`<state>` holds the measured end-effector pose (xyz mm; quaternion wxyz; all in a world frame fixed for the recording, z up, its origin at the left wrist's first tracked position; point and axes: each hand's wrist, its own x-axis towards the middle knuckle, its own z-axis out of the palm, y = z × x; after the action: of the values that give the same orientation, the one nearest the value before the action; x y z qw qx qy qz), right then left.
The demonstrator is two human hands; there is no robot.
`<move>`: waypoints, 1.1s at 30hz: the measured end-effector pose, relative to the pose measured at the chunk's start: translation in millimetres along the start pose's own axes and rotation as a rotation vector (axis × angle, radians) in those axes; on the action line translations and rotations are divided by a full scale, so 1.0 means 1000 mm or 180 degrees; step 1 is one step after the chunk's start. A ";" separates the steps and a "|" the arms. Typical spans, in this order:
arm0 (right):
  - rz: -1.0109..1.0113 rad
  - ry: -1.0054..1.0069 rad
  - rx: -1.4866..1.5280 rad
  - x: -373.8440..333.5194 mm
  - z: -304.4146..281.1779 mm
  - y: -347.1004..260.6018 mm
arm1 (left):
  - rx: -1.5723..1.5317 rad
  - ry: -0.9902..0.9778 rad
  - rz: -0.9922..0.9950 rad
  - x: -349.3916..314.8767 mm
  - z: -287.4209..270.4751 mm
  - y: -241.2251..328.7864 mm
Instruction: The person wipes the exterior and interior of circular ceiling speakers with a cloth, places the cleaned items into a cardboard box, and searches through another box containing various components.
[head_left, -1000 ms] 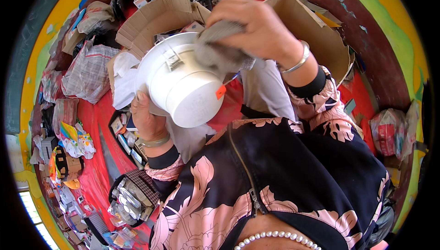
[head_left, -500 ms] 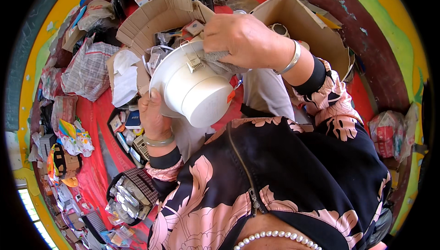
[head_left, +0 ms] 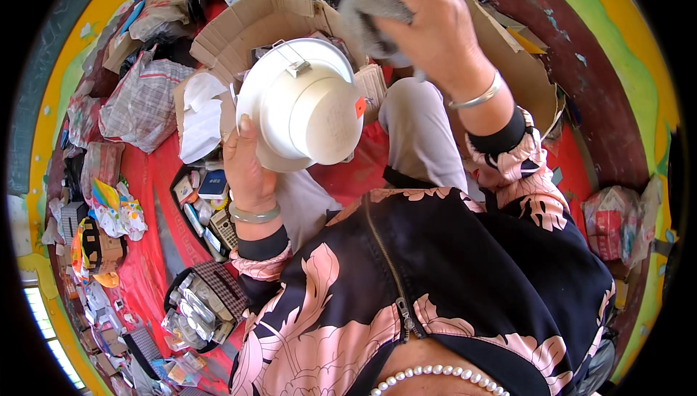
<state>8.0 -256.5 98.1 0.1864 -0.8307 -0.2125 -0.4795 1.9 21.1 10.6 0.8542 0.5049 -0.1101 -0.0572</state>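
Note:
A white recessed downlight point(head_left: 279, 116) is tilted in front of me, its drum-shaped back facing up and a metal spring clip point(head_left: 296, 68) on its flange. An orange tab point(head_left: 360, 107) shows on its side. My left hand point(head_left: 250, 167) grips the rim at the lower left, thumb on top and the other fingers mostly hidden. Up and to the right, apart from the light, my right hand point(head_left: 428, 26) is closed on a grey cloth point(head_left: 370, 22). Beneath the light, an open cardboard box point(head_left: 250, 22) holds small items.
Another open carton point(head_left: 508, 66) stands at the right, beyond my knee point(head_left: 421, 124). On the red floor covering point(head_left: 145, 200) at left sit a checked bag point(head_left: 141, 105) and two bins of small goods, the nearer one a checked bin point(head_left: 218, 287). A wrapped red bundle point(head_left: 610, 225) lies far right.
My right hand with the cloth has lifted off the downlight and moved up and right. The light's back has tilted more upward, with my left hand still on its rim.

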 end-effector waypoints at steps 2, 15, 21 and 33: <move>-0.0274 0.0376 0.0284 0.006 0.012 -0.029 | -0.0094 0.0008 -0.0044 0.001 0.002 -0.005; -0.0432 -0.1224 -0.0169 -0.001 0.063 -0.060 | 0.1450 0.0808 0.0856 -0.004 0.027 -0.029; 0.0216 -0.0824 0.0500 -0.003 0.072 -0.062 | 0.2114 0.0872 0.0852 -0.007 0.031 -0.028; -0.1562 -0.1463 0.0007 -0.011 0.085 -0.109 | -0.0171 0.0693 0.0168 0.004 0.009 -0.026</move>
<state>6.1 -122.6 60.0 0.0136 -0.8410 -0.4432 -0.3100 4.1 -0.2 -6.9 0.8756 0.4819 -0.0284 0.0175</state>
